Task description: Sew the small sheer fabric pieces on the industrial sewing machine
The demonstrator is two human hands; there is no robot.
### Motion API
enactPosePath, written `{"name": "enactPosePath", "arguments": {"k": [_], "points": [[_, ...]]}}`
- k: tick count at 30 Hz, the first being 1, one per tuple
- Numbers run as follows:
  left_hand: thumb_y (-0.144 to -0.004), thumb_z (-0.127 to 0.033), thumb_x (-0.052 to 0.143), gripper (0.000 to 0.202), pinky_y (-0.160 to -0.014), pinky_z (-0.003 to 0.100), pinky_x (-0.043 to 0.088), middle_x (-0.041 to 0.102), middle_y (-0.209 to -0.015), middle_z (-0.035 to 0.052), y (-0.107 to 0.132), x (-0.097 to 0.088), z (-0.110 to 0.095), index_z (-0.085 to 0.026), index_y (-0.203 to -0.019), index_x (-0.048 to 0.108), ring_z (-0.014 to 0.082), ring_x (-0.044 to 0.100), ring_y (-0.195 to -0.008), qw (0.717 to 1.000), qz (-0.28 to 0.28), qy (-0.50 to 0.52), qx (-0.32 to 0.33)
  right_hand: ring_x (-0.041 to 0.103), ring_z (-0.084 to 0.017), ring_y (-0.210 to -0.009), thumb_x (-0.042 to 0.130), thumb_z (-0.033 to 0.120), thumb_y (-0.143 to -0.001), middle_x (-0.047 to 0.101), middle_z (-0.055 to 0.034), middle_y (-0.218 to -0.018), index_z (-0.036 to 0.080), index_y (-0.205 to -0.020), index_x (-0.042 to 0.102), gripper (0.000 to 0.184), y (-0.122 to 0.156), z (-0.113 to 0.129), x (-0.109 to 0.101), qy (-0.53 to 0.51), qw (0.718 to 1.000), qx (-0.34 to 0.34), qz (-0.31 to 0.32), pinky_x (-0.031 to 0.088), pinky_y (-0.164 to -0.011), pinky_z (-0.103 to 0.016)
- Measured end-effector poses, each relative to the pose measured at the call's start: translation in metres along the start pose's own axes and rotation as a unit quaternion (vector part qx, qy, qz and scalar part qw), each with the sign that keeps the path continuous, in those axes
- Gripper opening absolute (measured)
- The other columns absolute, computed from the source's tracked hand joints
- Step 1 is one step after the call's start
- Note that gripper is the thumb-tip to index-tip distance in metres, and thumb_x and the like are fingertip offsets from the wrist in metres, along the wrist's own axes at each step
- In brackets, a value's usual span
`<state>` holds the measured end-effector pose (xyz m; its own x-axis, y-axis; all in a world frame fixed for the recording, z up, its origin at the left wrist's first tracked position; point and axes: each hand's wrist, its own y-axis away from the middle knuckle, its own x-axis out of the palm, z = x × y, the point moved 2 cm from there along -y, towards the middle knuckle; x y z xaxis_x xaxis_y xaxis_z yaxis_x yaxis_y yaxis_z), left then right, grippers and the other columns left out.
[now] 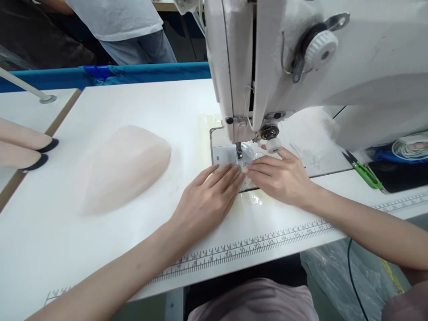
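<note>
A white sewing machine [234, 67] stands over its metal needle plate [217, 151], with the presser foot [239, 150] just above the plate. My left hand [212, 196] lies palm down, its stretched fingers reaching over the plate's front edge beside the foot. From the other side my right hand [281, 176] rests with extended fingers pointing at the foot, close to my left fingertips. Something thin and see-through seems to lie under the fingertips, too faint to make out. Left of the hands, a sheer beige fabric piece [133, 165] lies on the white table [110, 249].
White sheer fabric [307, 133] lies beneath the machine arm. Green thread snips [366, 173] and a black phone-like slab [401, 174] sit at right. A printed ruler [254, 246] runs along the front edge. Another person [117, 22] is beyond the blue cloth edge [150, 70].
</note>
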<state>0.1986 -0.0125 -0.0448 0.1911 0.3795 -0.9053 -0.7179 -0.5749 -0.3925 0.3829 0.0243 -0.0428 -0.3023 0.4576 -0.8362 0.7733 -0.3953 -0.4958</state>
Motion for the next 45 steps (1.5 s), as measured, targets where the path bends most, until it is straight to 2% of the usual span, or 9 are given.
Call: {"name": "enactPosePath", "arguments": {"k": [11,17,20,23,27,32,37,42,45], "points": [[-0.094,-0.015,0.049,0.032,-0.107,0.051,0.044,0.064,-0.126,0.0131,-0.002,-0.001,0.006,-0.010,-0.124,0.061,0.0264,0.062,-0.117,1.000,0.008,0.021,-0.007,0.067,-0.012,-0.080,0.046,0.004,-0.092,0.076,0.0030,-0.086,0.019,-0.080,0.071,0.032,-0.002,-0.001,-0.001,0.002,1.000,-0.008,-0.009,0.042,-0.089,-0.035],[-0.095,-0.017,0.047,0.033,-0.109,0.049,0.041,0.064,-0.128,0.0120,0.000,0.001,0.006,-0.010,-0.124,0.060,0.0263,0.059,-0.120,0.999,0.011,0.046,-0.026,0.068,-0.013,-0.079,0.049,0.003,-0.090,0.076,0.0026,-0.086,0.019,-0.081,0.071,0.028,-0.002,-0.001,0.002,-0.001,0.999,-0.011,-0.041,0.045,-0.088,-0.034],[-0.095,-0.023,0.048,0.037,-0.097,0.045,0.050,0.065,-0.125,0.0120,-0.005,0.003,0.011,-0.011,-0.129,0.057,0.0270,0.060,-0.116,0.992,0.022,0.096,-0.083,0.067,-0.012,-0.070,0.051,0.008,-0.091,0.075,0.0035,-0.077,0.019,-0.085,0.071,0.024,-0.004,-0.006,0.003,-0.040,0.997,0.038,-0.052,0.047,-0.082,-0.030],[-0.093,-0.028,0.050,0.036,-0.077,0.040,0.055,0.066,-0.113,0.0115,-0.019,0.006,0.025,-0.013,-0.124,0.061,0.0266,0.062,-0.099,0.974,0.051,0.161,-0.154,0.063,-0.012,-0.062,0.053,0.019,-0.094,0.071,0.0042,-0.066,0.021,-0.086,0.073,0.022,-0.007,-0.014,0.006,-0.072,0.987,0.120,-0.074,0.048,-0.075,-0.029],[-0.091,-0.026,0.045,0.030,-0.081,0.038,0.053,0.064,-0.108,0.0080,-0.039,0.009,0.047,-0.019,-0.103,0.072,0.0238,0.061,-0.097,0.942,0.090,0.270,-0.180,0.062,-0.015,-0.067,0.054,0.025,-0.094,0.072,0.0004,-0.072,0.022,-0.085,0.075,0.023,-0.010,-0.019,0.009,-0.049,0.980,0.170,-0.089,0.046,-0.065,-0.028],[-0.093,-0.033,0.042,0.035,-0.089,0.039,0.050,0.065,-0.108,0.0069,-0.046,0.009,0.058,-0.020,-0.096,0.074,0.0240,0.060,-0.103,0.926,0.101,0.327,-0.158,0.059,-0.015,-0.064,0.054,0.023,-0.093,0.069,0.0010,-0.064,0.022,-0.083,0.075,0.023,-0.010,-0.018,0.011,-0.039,0.979,0.183,-0.079,0.044,-0.064,-0.027],[-0.097,-0.038,0.037,0.040,-0.085,0.038,0.051,0.064,-0.108,0.0085,-0.042,0.009,0.064,-0.020,-0.100,0.073,0.0220,0.060,-0.098,0.940,0.103,0.309,-0.101,0.059,-0.014,-0.065,0.053,0.024,-0.093,0.068,0.0016,-0.064,0.023,-0.084,0.075,0.024,-0.010,-0.017,0.011,-0.059,0.978,0.183,-0.074,0.042,-0.063,-0.027],[-0.099,-0.039,0.036,0.040,-0.081,0.042,0.050,0.065,-0.105,0.0100,-0.036,0.008,0.056,-0.023,-0.101,0.073,0.0247,0.060,-0.097,0.983,0.059,0.172,-0.011,0.059,-0.012,-0.061,0.050,0.019,-0.093,0.071,0.0049,-0.067,0.023,-0.079,0.072,0.027,-0.008,-0.014,0.008,-0.083,0.985,0.138,-0.057,0.044,-0.071,-0.029],[-0.096,-0.030,0.046,0.028,-0.081,0.043,0.050,0.069,-0.104,0.0077,-0.025,0.004,0.036,-0.022,-0.107,0.070,0.0257,0.061,-0.097,0.999,0.007,0.038,0.035,0.066,-0.014,-0.076,0.050,0.016,-0.093,0.076,0.0041,-0.084,0.022,-0.078,0.071,0.027,-0.005,-0.010,0.005,-0.077,0.993,0.077,-0.041,0.045,-0.080,-0.033]]}}
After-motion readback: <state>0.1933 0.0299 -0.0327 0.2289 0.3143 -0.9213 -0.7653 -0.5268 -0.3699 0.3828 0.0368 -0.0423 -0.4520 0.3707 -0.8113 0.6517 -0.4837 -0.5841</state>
